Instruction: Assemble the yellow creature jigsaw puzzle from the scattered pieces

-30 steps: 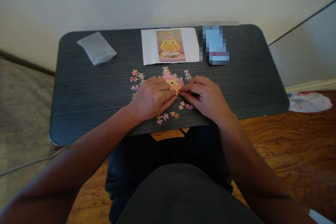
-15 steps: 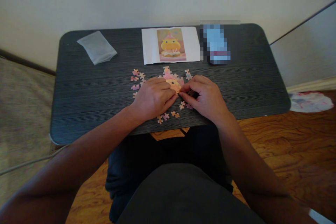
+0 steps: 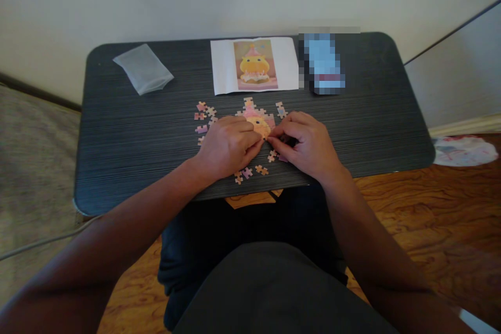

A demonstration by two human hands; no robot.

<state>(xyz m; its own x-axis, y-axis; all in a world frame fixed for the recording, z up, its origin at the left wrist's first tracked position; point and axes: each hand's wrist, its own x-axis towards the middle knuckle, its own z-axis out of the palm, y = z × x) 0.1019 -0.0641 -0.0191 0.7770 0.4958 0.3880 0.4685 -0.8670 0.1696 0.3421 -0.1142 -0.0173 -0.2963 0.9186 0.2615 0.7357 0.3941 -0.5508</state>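
A partly joined jigsaw puzzle (image 3: 259,124) lies at the table's middle, showing a yellow face with one eye and a pink hat. My left hand (image 3: 229,146) rests over its left side, fingers curled together and thumb at its lower edge, holding it. From the right, my right hand (image 3: 307,143) pinches a jigsaw piece at that same lower edge; the fingertips mostly hide it. Both thumbs almost meet there. Loose jigsaw pieces (image 3: 201,129) lie left of my left hand, and more pieces (image 3: 247,173) sit below. One pale piece (image 3: 281,110) is above my right hand.
Behind the puzzle lies a white sheet with a printed picture (image 3: 255,65) of the yellow character. A clear plastic bag (image 3: 144,70) is at the table's back left, a blurred-out blue object (image 3: 324,62) at the back right. The dark table (image 3: 376,109) stands against a wall.
Hardly anything differs. Both hands stay at the puzzle's lower edge, the right fingertips shifting only slightly. The whole view has tilted a little.
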